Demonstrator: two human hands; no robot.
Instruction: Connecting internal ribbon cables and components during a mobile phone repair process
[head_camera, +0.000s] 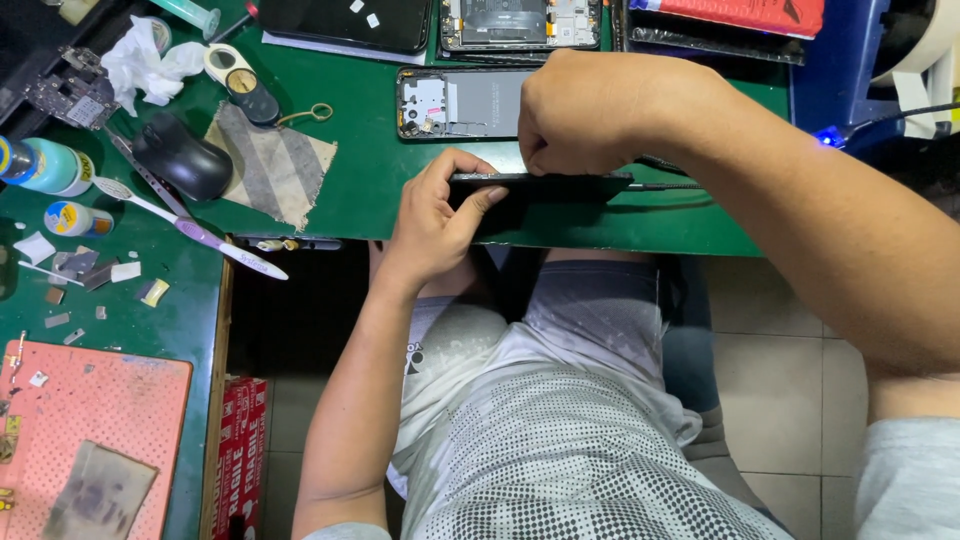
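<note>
Nearest the head camera, at six o'clock, sits the person's lap in a dotted grey-white shirt (560, 440), with both forearms rising from it toward the green mat (380, 160) that covers the bench. At the mat's near edge, about the centre of the view, a dark phone (545, 181) stands on its long side, seen edge-on. Left hand (435, 215) curls around the phone's left end, thumb laid along the near face and fingers bent over the top, so it grips firmly. Right hand (580, 115) comes in from three o'clock and is bunched almost closed, fingertips pinched down onto the phone's upper edge; whether they hold a small tool I cannot tell. Just beyond that hand, toward twelve o'clock, an opened phone body (455, 102) lies flat with its insides showing. Out at ten o'clock rest a black mouse (182, 155), a striped grey cloth (275, 165) and crumpled white tissue (145, 62). A white-handled brush (190, 228) lies at nine o'clock, and a pink perforated pad (90, 430) fills the seven o'clock corner.
</note>
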